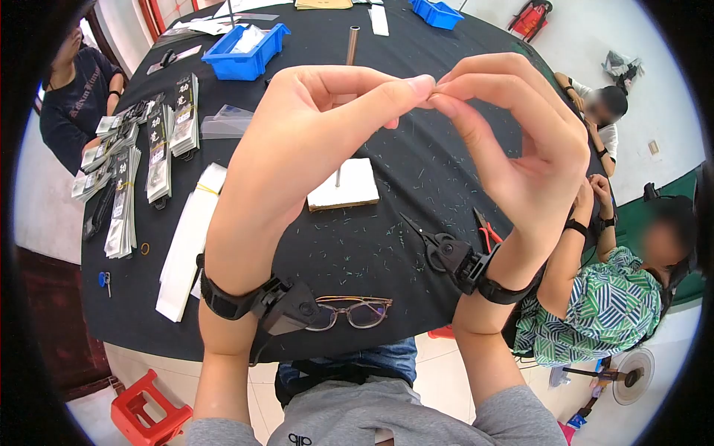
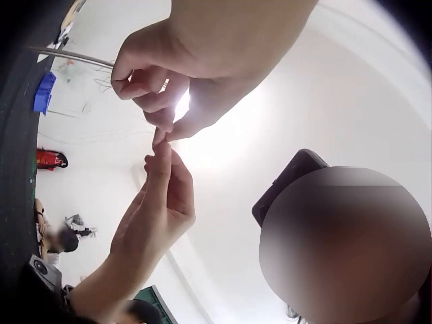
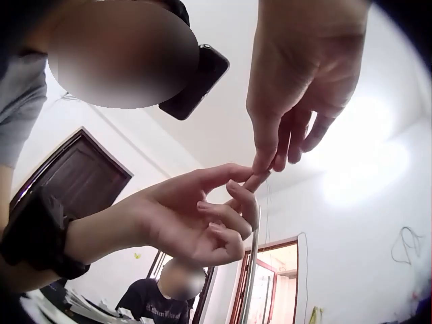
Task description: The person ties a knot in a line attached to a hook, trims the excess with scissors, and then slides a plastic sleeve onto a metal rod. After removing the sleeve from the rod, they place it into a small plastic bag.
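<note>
Both hands meet at their fingertips in front of the chest, above the table. The left hand (image 1: 297,141) brings thumb and forefinger together, its other fingers curled inward. Tip to tip with it, the right hand (image 1: 539,167) pinches with thumb and forefinger, its remaining fingers bent. Whatever lies in the pinch is too small and covered to tell. Behind the hands, a metal rod (image 1: 352,46) rises from a white block (image 1: 357,186) on the table. In the right wrist view, the rod (image 3: 252,270) passes behind the curled left fingers.
The black-covered table (image 1: 416,312) holds bundled packets (image 1: 158,152), white paper strips (image 1: 186,245), a blue bin (image 1: 245,53), eyeglasses (image 1: 364,314), black scissors (image 1: 428,241) and red-handled pliers (image 1: 487,230). Thin clippings lie scattered about. People sit at the right; another person is at the left.
</note>
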The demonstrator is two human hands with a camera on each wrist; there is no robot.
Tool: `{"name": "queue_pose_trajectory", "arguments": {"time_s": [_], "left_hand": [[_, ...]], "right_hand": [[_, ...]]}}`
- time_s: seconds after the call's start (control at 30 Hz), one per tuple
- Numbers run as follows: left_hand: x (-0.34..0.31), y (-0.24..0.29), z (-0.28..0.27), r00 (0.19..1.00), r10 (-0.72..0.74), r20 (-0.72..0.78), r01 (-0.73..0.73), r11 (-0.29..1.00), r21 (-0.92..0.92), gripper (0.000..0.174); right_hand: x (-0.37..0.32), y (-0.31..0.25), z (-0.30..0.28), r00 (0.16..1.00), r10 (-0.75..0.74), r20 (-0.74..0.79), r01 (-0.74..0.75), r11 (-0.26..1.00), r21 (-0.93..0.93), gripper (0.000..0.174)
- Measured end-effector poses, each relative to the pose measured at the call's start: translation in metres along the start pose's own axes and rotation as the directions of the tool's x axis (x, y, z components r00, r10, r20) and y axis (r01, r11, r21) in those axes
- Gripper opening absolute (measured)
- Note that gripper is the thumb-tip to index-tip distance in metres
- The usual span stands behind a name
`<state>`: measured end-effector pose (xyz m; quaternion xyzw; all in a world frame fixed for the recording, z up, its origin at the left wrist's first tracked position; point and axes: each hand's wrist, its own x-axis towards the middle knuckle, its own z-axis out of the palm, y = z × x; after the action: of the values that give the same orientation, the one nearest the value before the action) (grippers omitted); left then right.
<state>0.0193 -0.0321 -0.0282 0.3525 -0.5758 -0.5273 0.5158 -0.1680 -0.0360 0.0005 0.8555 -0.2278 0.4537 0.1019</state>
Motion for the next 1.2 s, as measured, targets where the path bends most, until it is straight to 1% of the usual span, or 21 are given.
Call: {"name": "queue_pose_trajectory", "arguments": {"time_s": [0.07, 0.1, 0.17, 0.2, 0.27, 0.3, 0.33, 0.37, 0.4, 0.43, 0.47, 0.5, 0.57, 0.63, 0.7, 0.77, 0.83, 1.0, 1.1, 1.17, 1.2], "left_hand": [[-0.002, 0.003, -0.001, 1.0, 0.001, 0.013, -0.001, 0.998, 0.056, 0.025], [-0.003, 0.006, -0.001, 1.0, 0.0, 0.013, -0.001, 0.998, 0.056, 0.025], [-0.004, 0.012, -0.002, 0.996, -0.074, 0.039, 0.066, 0.982, 0.177, 0.021], [-0.004, 0.011, -0.004, 0.996, -0.074, 0.039, 0.066, 0.982, 0.177, 0.021], [-0.004, 0.006, -0.009, 0.99, -0.1, 0.095, 0.056, 0.922, 0.383, 0.018], [-0.005, 0.004, -0.012, 0.99, -0.1, 0.095, 0.056, 0.922, 0.383, 0.018], [-0.006, 0.003, -0.014, 0.982, 0.036, 0.184, -0.12, 0.875, 0.469, 0.019], [-0.007, 0.002, -0.015, 0.946, 0.16, 0.283, -0.294, 0.793, 0.533, 0.02], [-0.008, 0.005, -0.014, 0.938, 0.159, 0.307, -0.304, 0.803, 0.513, 0.02], [-0.007, 0.005, -0.013, 0.938, 0.159, 0.307, -0.304, 0.803, 0.512, 0.02], [-0.005, 0.005, -0.01, 0.95, 0.175, 0.26, -0.276, 0.859, 0.431, 0.018], [-0.004, 0.005, -0.008, 0.96, 0.185, 0.211, -0.25, 0.905, 0.344, 0.016], [-0.002, 0.001, -0.005, 0.959, 0.215, 0.186, -0.265, 0.91, 0.318, 0.016], [0.002, -0.005, -0.004, 0.934, 0.299, 0.197, -0.346, 0.897, 0.274, 0.018], [0.002, -0.005, -0.003, 0.937, 0.278, 0.212, -0.326, 0.914, 0.242, 0.019], [0.002, -0.003, -0.003, 0.939, 0.257, 0.228, -0.306, 0.929, 0.211, 0.019], [0.001, 0.001, -0.005, 0.954, 0.174, 0.244, -0.22, 0.959, 0.176, 0.018], [0.001, -0.002, -0.004, 0.945, 0.196, 0.262, -0.236, 0.963, 0.129, 0.017], [0.001, -0.002, -0.004, 0.946, 0.196, 0.259, -0.228, 0.969, 0.1, 0.017], [0.001, -0.001, -0.005, 0.946, 0.194, 0.259, -0.221, 0.972, 0.08, 0.016], [0.0, 0.001, -0.006, 0.95, 0.194, 0.245, -0.22, 0.972, 0.082, 0.017]], "right_hand": [[-0.001, 0.001, -0.001, 0.998, 0.05, 0.046, -0.053, 0.997, 0.064, 0.015], [-0.001, 0.001, -0.002, 0.998, 0.05, 0.046, -0.053, 0.997, 0.064, 0.015], [-0.003, 0.002, -0.004, 0.986, 0.147, 0.076, -0.155, 0.98, 0.123, 0.012], [-0.004, 0.004, -0.005, 0.986, 0.147, 0.076, -0.155, 0.98, 0.123, 0.012], [-0.006, 0.01, -0.008, 0.982, 0.171, 0.08, -0.179, 0.979, 0.098, 0.01], [-0.006, 0.012, -0.01, 0.982, 0.171, 0.08, -0.179, 0.979, 0.099, 0.01], [-0.007, 0.014, -0.011, 0.976, 0.199, 0.083, -0.207, 0.974, 0.097, 0.009], [-0.008, 0.015, -0.012, 0.97, 0.228, 0.086, -0.235, 0.967, 0.094, 0.008], [-0.008, 0.017, -0.012, 0.97, 0.228, 0.086, -0.236, 0.967, 0.094, 0.008], [-0.01, 0.018, -0.012, 0.961, 0.25, 0.115, -0.265, 0.954, 0.139, 0.009], [-0.01, 0.019, -0.012, 0.952, 0.27, 0.145, -0.294, 0.938, 0.183, 0.009], [-0.01, 0.019, -0.012, 0.952, 0.271, 0.145, -0.295, 0.938, 0.183, 0.009], [-0.01, 0.018, -0.011, 0.944, 0.252, 0.212, -0.308, 0.902, 0.301, 0.009], [-0.01, 0.017, -0.009, 0.946, 0.233, 0.226, -0.301, 0.892, 0.338, 0.009], [-0.009, 0.016, -0.008, 0.947, 0.215, 0.239, -0.294, 0.88, 0.373, 0.009], [-0.009, 0.014, -0.008, 0.941, 0.235, 0.242, -0.321, 0.845, 0.428, 0.009], [-0.01, 0.015, -0.008, 0.944, 0.226, 0.24, -0.313, 0.845, 0.434, 0.009], [-0.009, 0.017, -0.007, 0.947, 0.203, 0.251, -0.299, 0.843, 0.447, 0.009], [-0.008, 0.016, -0.005, 0.956, 0.163, 0.245, -0.266, 0.838, 0.477, 0.009], [-0.006, 0.009, -0.003, 0.948, 0.279, 0.156, -0.319, 0.796, 0.515, 0.011], [-0.006, 0.013, -0.003, 0.948, 0.279, 0.156, -0.319, 0.796, 0.515, 0.011]]}}
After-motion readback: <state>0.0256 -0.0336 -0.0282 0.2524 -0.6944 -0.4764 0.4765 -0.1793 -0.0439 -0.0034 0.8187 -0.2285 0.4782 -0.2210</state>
